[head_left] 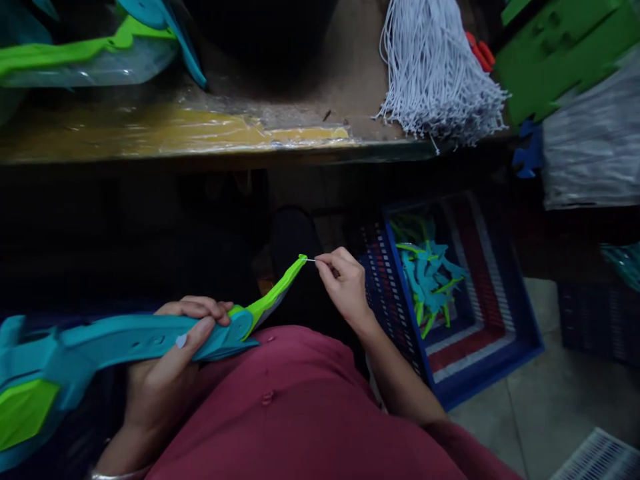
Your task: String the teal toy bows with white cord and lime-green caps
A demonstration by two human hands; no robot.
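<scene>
A teal and lime-green plastic toy bow (140, 337) lies across my lap, its left end running out of view. My left hand (175, 360) is closed around its teal body near the round joint, thumb on top. From that joint a lime-green limb (275, 295) slants up to the right. A thin white string (310, 259) comes out at the limb's tip. My right hand (344, 283) pinches the string's other side between thumb and fingertips, just right of the tip; the string looks taut. The rest of the string is hidden.
A bundle of white strings (435, 73) hangs slightly over the workbench edge (225, 137), beside red handles (480, 52). More teal and green plastic (100, 63) lies at the bench's left. A blue basket (525, 327) on my right holds several teal-green parts (430, 277). Green foam-like pieces (565, 50) stand upper right.
</scene>
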